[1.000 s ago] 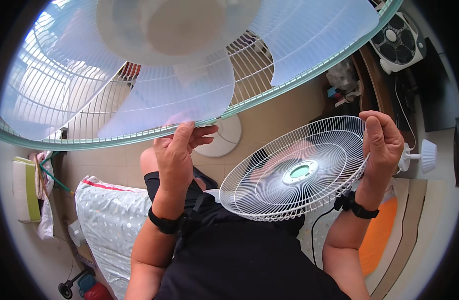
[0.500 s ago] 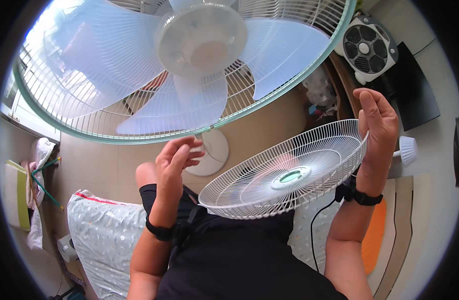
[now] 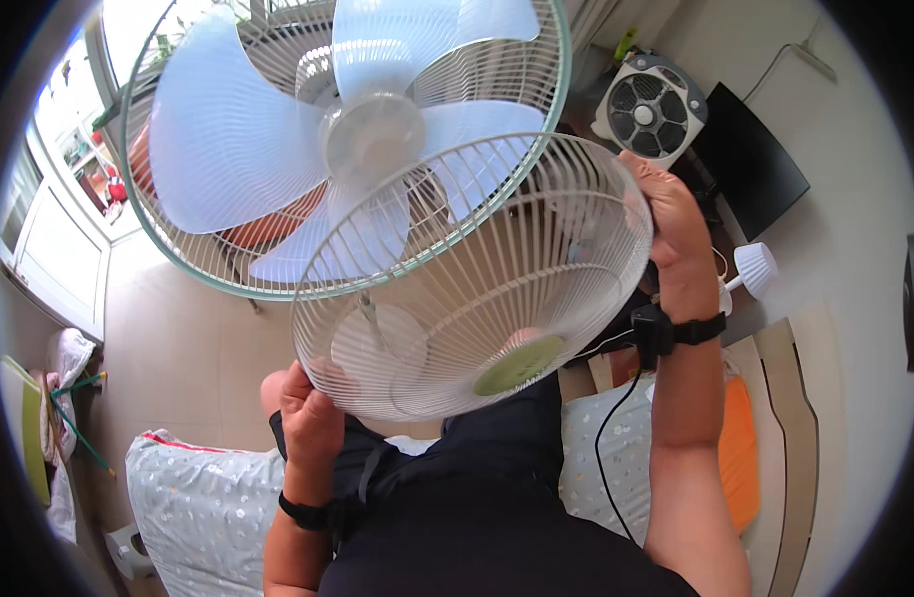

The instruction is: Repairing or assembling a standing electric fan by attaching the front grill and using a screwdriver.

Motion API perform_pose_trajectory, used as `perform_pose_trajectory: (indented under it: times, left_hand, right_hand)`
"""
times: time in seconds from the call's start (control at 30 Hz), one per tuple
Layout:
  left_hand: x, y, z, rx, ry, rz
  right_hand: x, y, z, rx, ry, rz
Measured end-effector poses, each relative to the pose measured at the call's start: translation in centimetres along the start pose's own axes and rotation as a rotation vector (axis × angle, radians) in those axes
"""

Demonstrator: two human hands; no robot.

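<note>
A white wire fan grille [image 3: 467,298] with a pale green centre disc is held tilted between my two hands. My left hand [image 3: 312,423] pinches its lower left rim. My right hand [image 3: 668,209] is closed around the upper right rim. Just beyond stands a pedestal fan, its pale blue blades [image 3: 233,149] and translucent hub [image 3: 374,134] exposed at the front. A rear cage [image 3: 203,277] with a pale green rim surrounds the blades. In this view the held grille overlaps the cage's lower right part; whether they touch I cannot tell. Through its wires shows the round white base [image 3: 379,348].
A grey and white box fan [image 3: 648,111] and a dark flat panel [image 3: 750,164] are at the far right, near a white ribbed lamp-like object [image 3: 753,269]. Patterned cushions [image 3: 208,507] lie on both sides of me. A black cable [image 3: 604,458] hangs from my right wrist.
My left hand, free before, has taken hold of the grille's rim. The grille has risen toward the fan and tilted differently. In the view, the pedestal fan now appears smaller and higher.
</note>
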State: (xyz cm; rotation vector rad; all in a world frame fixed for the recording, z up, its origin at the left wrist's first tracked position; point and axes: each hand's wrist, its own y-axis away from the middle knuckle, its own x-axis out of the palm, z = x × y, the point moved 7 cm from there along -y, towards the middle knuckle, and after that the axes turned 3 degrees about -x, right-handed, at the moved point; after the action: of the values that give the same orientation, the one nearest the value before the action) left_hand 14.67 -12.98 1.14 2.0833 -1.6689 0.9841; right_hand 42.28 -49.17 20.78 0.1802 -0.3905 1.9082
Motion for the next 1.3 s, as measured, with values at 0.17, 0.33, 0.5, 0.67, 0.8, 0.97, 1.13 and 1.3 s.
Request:
perform_pose_trajectory:
  times: [0.17, 0.33, 0.5, 0.67, 0.8, 0.97, 1.13, 1.3]
  left_hand:
    - [3.1, 0.3, -4.3, 0.081, 0.026, -0.028]
    - [4.6, 1.2, -7.2, 0.083, -0.006, -0.033]
    - [3.8, 0.4, -11.1, 0.026, -0.076, -0.088]
    - [11.6, -1.5, -18.5, 0.128, -0.477, 0.046]
    - [11.5, 0.8, -17.9, 0.361, -0.633, 0.125]
    - [4.9, 6.3, -10.1, 0.452, -0.415, -0.175]
    - [5.2, 6.6, -9.4, 0.489, -0.490, -0.219]
    - [7.1, 3.5, -12.0, 0.593, -0.525, -0.232]
  right_hand:
    - [-0.8, 3.2, -0.6, -0.015, 0.032, -0.079]
    - [-1.3, 7.3, -2.4, -0.139, 0.018, -0.084]
    - [-1.4, 10.1, -5.6, -0.175, -0.104, -0.225]
    - [-3.3, 12.6, -13.2, -0.017, -0.383, -0.375]
    - [-4.1, 13.3, -17.5, -0.097, -0.647, -0.394]
    - [0.1, 14.8, -18.6, -0.074, -0.671, -0.422]
    - [0.8, 14.9, -19.8, 0.033, -0.689, -0.467]
    - [2.8, 11.9, -16.3, -0.140, -0.622, -0.541]
